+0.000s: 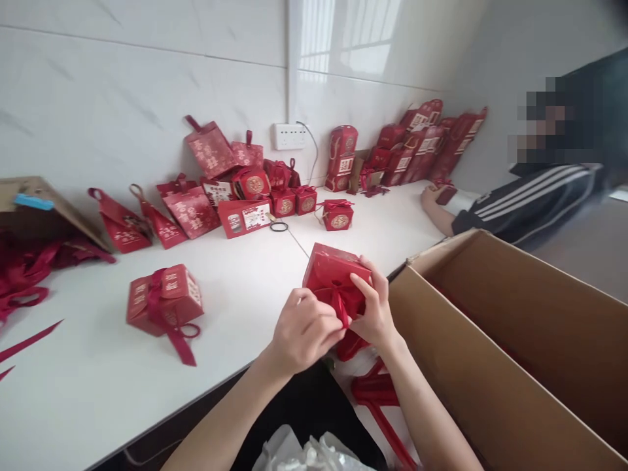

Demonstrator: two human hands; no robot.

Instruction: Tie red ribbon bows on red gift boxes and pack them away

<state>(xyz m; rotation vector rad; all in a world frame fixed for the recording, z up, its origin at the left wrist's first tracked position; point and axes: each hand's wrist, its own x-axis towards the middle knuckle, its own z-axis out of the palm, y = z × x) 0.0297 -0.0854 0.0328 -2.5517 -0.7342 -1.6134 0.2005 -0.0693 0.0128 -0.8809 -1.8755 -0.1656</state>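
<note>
I hold a small red gift box (330,269) above the edge of the white table (245,307). My left hand (303,330) is closed, pinching the red ribbon (338,302) on the box's near side. On the right side of the box my right hand (375,307) grips it, fingers pressed on the ribbon knot. A finished red box with a tied ribbon (164,301) lies on the table to the left of my hands.
Several red boxes and folded red bags (235,190) stand against the tiled wall, with more stacked at the back right (417,147). A large open cardboard carton (510,347) sits to my right. Another person's arm in a striped sleeve (515,199) rests on the table. Loose ribbons (24,281) lie at far left.
</note>
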